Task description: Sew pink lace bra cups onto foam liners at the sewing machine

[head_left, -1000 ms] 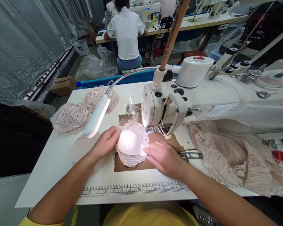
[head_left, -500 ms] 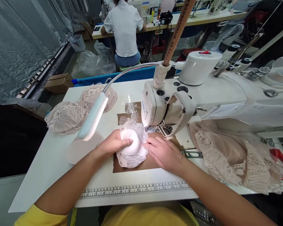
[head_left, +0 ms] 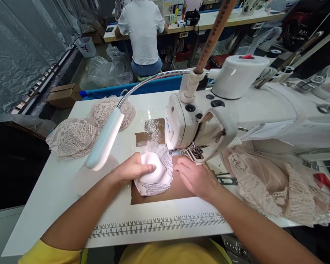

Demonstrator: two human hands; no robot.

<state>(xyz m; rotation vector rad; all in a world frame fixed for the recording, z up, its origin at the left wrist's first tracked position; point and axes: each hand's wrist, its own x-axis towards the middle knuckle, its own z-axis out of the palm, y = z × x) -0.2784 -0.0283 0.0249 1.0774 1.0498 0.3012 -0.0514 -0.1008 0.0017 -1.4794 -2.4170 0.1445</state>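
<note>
My left hand (head_left: 132, 168) is closed on a white moulded bra cup (head_left: 154, 175), thumb on top. Pale lace (head_left: 151, 189) lies around and under the cup, its upper edge close to the needle area of the white sewing machine (head_left: 178, 119). To the right of the lace, below the machine's head, my right hand (head_left: 195, 178) has its fingers curled together. A small gap shows between its fingertips and the lace edge. Whatever those fingers may pinch is hidden. Both hands are over a brown patch (head_left: 148, 200) on the white table (head_left: 57, 198).
Lace cups (head_left: 71, 137) lie at the left under a bent lamp (head_left: 106, 139). A pale round piece (head_left: 84, 179) is beside my left forearm. Beige lace garments (head_left: 275, 187) and red-handled scissors (head_left: 328, 189) are at the right. A ruler strip (head_left: 156, 225) runs along the front. A person (head_left: 141, 33) sits ahead.
My right hand has drawn slightly away to the right from the lace edge. My left hand still holds the cup in nearly the same place. The camera view has shifted a little.
</note>
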